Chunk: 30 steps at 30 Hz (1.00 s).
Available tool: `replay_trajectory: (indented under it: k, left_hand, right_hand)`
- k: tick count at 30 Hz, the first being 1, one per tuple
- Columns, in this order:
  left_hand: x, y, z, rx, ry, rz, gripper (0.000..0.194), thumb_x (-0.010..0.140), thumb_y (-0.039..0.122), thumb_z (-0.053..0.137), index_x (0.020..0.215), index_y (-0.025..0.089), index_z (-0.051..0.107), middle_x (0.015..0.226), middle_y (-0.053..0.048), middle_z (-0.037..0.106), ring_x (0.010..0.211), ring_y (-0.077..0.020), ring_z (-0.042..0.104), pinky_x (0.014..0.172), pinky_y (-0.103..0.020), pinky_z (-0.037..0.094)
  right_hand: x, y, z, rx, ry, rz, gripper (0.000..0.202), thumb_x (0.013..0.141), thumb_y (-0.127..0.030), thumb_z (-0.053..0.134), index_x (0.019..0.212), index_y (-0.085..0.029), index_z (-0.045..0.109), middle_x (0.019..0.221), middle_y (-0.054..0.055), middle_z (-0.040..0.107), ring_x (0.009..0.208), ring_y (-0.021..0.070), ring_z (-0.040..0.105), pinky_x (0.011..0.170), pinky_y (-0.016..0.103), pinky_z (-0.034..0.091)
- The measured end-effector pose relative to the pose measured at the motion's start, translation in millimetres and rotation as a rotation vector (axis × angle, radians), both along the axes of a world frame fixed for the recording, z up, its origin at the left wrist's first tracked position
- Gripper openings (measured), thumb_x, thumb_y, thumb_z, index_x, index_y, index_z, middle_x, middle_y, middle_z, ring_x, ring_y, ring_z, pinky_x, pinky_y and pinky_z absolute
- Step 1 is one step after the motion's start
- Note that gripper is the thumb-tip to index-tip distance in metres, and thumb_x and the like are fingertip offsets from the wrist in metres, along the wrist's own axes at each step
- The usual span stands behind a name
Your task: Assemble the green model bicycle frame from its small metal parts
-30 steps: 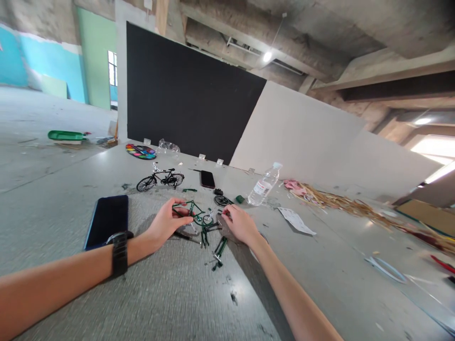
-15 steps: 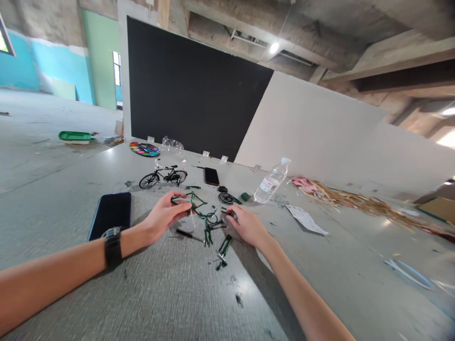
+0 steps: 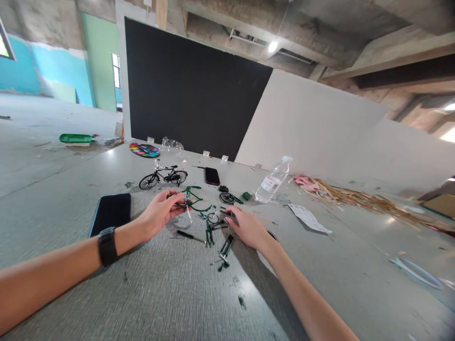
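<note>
My left hand (image 3: 161, 211) grips a small green bicycle frame (image 3: 188, 199) above the grey table, thumb and fingers closed on it. My right hand (image 3: 243, 225) rests low over the table to the right, fingers bent near small dark parts; what its fingertips hold, if anything, is too small to make out. Between the hands are green and black parts (image 3: 209, 232). A screwdriver (image 3: 190, 236) lies nearer me, beside a green part with a silver bar (image 3: 224, 253). A small spoked wheel (image 3: 226, 197) lies beyond my right hand. Part of another round piece (image 3: 272, 234) shows behind my right wrist.
A black model bicycle (image 3: 163, 177) stands behind my left hand. A large phone (image 3: 112, 213) lies at left, a smaller phone (image 3: 212, 176) at the back. A bottle (image 3: 273, 181) stands tilted in view, near a paper sheet (image 3: 308, 218). A paint palette (image 3: 144, 150) lies at back left.
The green frame has turned in my left hand, which has shifted slightly left. A dark round edge now shows behind my right wrist. My right hand has barely moved.
</note>
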<state>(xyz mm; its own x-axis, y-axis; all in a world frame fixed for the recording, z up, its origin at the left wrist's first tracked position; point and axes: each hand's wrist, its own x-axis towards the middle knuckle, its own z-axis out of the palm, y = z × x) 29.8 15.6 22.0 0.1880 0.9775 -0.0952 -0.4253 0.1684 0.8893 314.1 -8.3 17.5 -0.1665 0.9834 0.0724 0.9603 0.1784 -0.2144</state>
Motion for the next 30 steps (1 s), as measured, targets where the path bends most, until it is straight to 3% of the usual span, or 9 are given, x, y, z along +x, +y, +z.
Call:
replay_trajectory:
  k: [7,14,18,24,30]
  left_hand:
    - [-0.6,-3.9,1.7,0.000,0.052,-0.016,0.029,0.080,0.018,0.080,0.100,0.018,0.060,0.092,-0.004,0.075,0.082,-0.0145,0.074,0.088,-0.029,0.059]
    - [-0.6,-3.7,-0.3,-0.007,0.126,0.005,0.042,0.073,0.008,0.080,0.108,0.016,0.058,0.094,-0.004,0.075,0.081,-0.0140,0.074,0.081,-0.027,0.058]
    - [1.1,-6.6,-5.9,0.044,0.173,0.040,0.046,0.069,0.013,0.084,0.108,0.016,0.058,0.089,-0.003,0.073,0.079,-0.0155,0.073,0.075,-0.028,0.056]
    - [1.7,-5.0,-19.7,0.113,0.253,0.136,0.056,0.063,0.027,0.088,0.108,0.015,0.058,0.091,-0.004,0.073,0.086,-0.0196,0.072,0.081,-0.033,0.054]
    - [2.8,-3.2,-22.9,0.126,0.239,0.131,0.059,0.061,0.030,0.090,0.107,0.015,0.056,0.090,-0.004,0.074,0.087,-0.0212,0.073,0.082,-0.035,0.053]
  right_hand:
    - [-1.9,-1.9,2.4,0.000,-0.012,0.009,0.027,0.102,-0.029,0.047,0.125,-0.023,0.059,0.126,0.011,0.069,0.109,0.0266,0.068,0.086,0.037,0.048]
    - [-0.3,-2.0,-2.3,0.040,-0.006,0.038,0.031,0.102,-0.028,0.045,0.130,-0.025,0.060,0.128,0.011,0.069,0.111,0.0260,0.068,0.088,0.038,0.050]
    - [-0.8,-3.2,-1.2,0.042,0.009,0.040,0.031,0.101,-0.027,0.047,0.129,-0.025,0.062,0.129,0.010,0.069,0.112,0.0267,0.067,0.092,0.040,0.050]
    - [-8.1,-5.7,6.1,0.143,0.060,0.116,0.026,0.101,-0.021,0.049,0.121,-0.024,0.067,0.134,0.007,0.067,0.122,0.0241,0.062,0.102,0.041,0.048]
    - [-26.1,-9.2,7.3,0.164,0.124,0.296,0.023,0.103,-0.018,0.051,0.114,-0.024,0.070,0.119,0.007,0.072,0.114,0.0212,0.063,0.102,0.039,0.049]
